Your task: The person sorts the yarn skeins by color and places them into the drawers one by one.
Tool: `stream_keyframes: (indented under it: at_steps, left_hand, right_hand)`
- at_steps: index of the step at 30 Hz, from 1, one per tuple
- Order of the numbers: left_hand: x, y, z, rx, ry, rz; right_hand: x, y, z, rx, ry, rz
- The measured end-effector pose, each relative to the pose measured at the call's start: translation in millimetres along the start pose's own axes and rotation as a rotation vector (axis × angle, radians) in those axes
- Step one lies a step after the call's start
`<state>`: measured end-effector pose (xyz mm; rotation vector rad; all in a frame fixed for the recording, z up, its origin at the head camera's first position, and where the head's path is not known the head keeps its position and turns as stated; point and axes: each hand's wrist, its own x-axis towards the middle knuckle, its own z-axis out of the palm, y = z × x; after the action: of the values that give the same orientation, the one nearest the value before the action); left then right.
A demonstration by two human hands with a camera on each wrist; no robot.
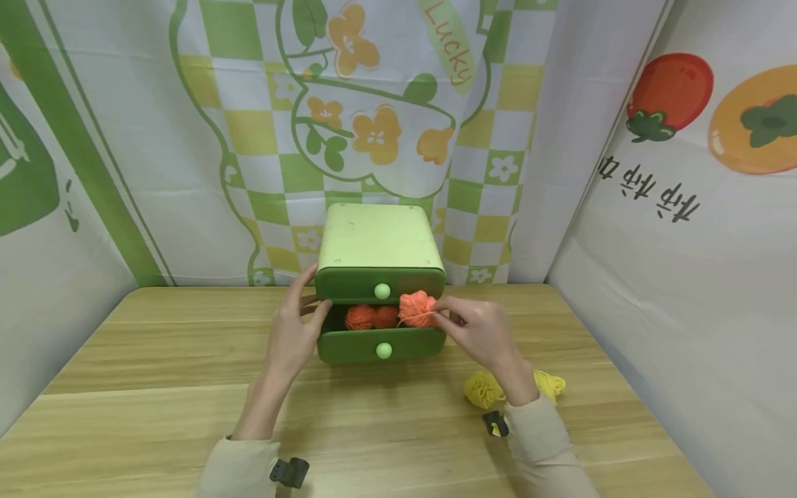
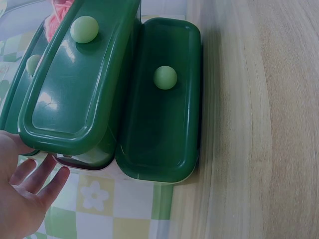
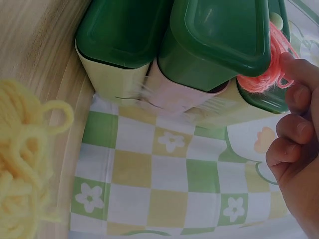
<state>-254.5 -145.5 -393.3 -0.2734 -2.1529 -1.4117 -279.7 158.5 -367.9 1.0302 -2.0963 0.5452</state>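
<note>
The small chest of drawers (image 1: 382,235) has a pale green body and dark green drawers. Its middle drawer (image 1: 355,347) is pulled out, and two orange-red yarn balls (image 1: 360,317) sit inside. Thumb and fingers of my right hand (image 1: 479,328) pinch a coral yarn ball (image 1: 416,308) at the drawer's right end, with a loose strand at the fingertips. My left hand (image 1: 292,332) rests at the left side, its thumb by the drawer's rim and its fingers stretched along the chest. The yarn overlaps the drawer's edge in the right wrist view.
Yellow yarn (image 1: 482,389) lies on the wooden table (image 1: 156,387) below the right wrist, partly hidden by the forearm. The bottom drawer (image 2: 159,119) is closed, as is the top drawer (image 1: 349,285). A checked curtain (image 1: 249,131) hangs close behind the chest.
</note>
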Motion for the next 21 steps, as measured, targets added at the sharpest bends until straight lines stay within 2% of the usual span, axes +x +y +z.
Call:
stream_keyframes:
  at_steps: [14,21]
  left_hand:
    - [0.5,1.2,-0.6,0.000,-0.004,-0.007]
    - [0.0,0.6,-0.8,-0.002,-0.007,-0.007]
  right_hand:
    - [-1.2,-3.9,3.8,-0.028,-0.088,0.024]
    - [-0.9,-4.3,4.9,-0.027,-0.129,0.085]
